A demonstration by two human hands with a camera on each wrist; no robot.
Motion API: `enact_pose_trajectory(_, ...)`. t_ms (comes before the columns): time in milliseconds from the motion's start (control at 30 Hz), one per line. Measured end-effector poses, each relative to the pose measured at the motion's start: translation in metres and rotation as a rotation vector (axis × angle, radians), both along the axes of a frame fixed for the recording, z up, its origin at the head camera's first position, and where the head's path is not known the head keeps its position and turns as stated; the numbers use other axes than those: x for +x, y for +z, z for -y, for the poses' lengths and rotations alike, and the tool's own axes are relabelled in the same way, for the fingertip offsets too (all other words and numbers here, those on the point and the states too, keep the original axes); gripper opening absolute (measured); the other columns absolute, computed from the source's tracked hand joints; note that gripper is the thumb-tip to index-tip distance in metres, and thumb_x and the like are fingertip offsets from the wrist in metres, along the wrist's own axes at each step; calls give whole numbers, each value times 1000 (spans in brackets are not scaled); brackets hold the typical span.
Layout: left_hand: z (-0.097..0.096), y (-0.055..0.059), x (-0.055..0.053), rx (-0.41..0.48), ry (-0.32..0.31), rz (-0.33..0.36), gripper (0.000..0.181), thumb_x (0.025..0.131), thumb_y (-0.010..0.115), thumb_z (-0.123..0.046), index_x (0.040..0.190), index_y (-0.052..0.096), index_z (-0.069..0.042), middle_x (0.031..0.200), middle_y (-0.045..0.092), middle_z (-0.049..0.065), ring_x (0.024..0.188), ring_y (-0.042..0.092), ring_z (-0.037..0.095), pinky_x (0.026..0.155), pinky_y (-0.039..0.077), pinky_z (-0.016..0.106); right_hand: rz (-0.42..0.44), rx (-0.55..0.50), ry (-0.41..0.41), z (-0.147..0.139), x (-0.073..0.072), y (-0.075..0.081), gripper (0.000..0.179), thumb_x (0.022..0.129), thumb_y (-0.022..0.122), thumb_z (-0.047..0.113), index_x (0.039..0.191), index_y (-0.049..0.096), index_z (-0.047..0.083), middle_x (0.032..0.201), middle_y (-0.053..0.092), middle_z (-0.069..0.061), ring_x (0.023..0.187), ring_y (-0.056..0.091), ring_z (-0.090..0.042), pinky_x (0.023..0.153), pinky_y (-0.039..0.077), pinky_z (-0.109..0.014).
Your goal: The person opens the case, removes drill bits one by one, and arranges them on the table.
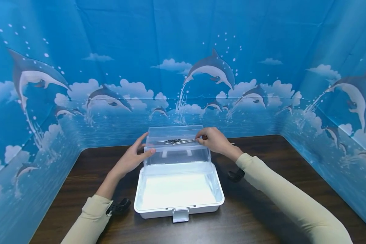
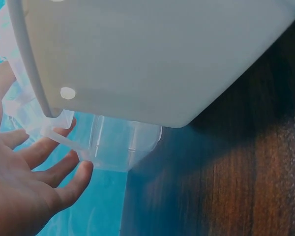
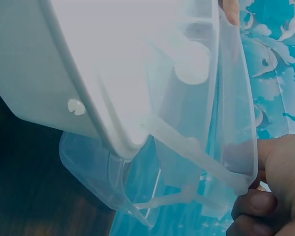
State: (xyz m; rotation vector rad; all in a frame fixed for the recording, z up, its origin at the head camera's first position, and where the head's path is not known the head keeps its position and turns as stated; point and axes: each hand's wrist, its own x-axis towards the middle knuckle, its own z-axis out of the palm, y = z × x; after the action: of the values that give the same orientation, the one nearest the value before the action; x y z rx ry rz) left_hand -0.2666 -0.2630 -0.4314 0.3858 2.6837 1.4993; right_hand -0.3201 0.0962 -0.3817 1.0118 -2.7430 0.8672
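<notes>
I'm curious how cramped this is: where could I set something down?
The table is bare between the white box, the left sleeve and the right sleeve, and again between the right sleeve and the dolphin backdrop. The box's floor looks bare too. It's crowded around the clear tray: drill bits, left hand and right hand.

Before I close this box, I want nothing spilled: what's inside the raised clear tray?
Thin metal rods, some dark, lie in the tray. The right hand covers the tray's right end, so whatever lies behind it cannot be seen.
</notes>
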Motion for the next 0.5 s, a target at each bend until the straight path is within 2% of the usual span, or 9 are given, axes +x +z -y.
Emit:
enact_pose_trajectory(167, 0, 0, 0, -12, 10, 1, 94, 94, 65, -62, 165, 11, -35, 162, 27, 20, 148, 25, 42, 102, 32, 75, 25, -5, -4, 1, -1, -1, 15, 101, 67, 11, 108, 80, 6, 73, 64, -6, 55, 43, -17, 54, 34, -33)
enact_pose_trajectory(500, 0, -1, -1, -19, 16, -3, 94, 94, 65, -62, 165, 10, -36, 163, 26, 20, 148, 25, 42, 102, 32, 75, 101, 5, -22, 2, -2, 4, 15, 101, 67, 10, 108, 79, 6, 66, 60, -7, 53, 38, -16, 54, 31, -33)
